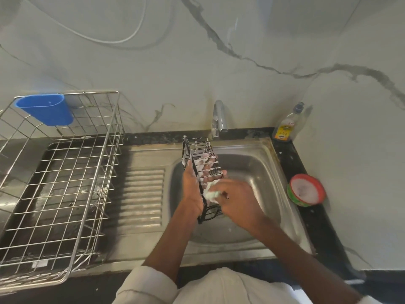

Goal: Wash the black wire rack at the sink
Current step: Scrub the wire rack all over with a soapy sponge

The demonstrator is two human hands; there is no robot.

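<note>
A black wire rack (198,148) is held tilted on edge over the steel sink (267,163), streaked with white foam. My left hand (191,189) grips it from the left side, fingers showing through the wires. My right hand (238,200) holds a soapy pale green sponge (211,194) and presses it against the rack's lower right side. The tap (219,118) stands just behind the rack; no running water is visible.
A large steel wire dish basket (65,172) with a blue plastic cup holder (46,110) fills the counter to the left. The ribbed drainboard (142,194) lies between. A dish soap bottle (287,126) and a red-rimmed soap tub (306,190) stand on the right.
</note>
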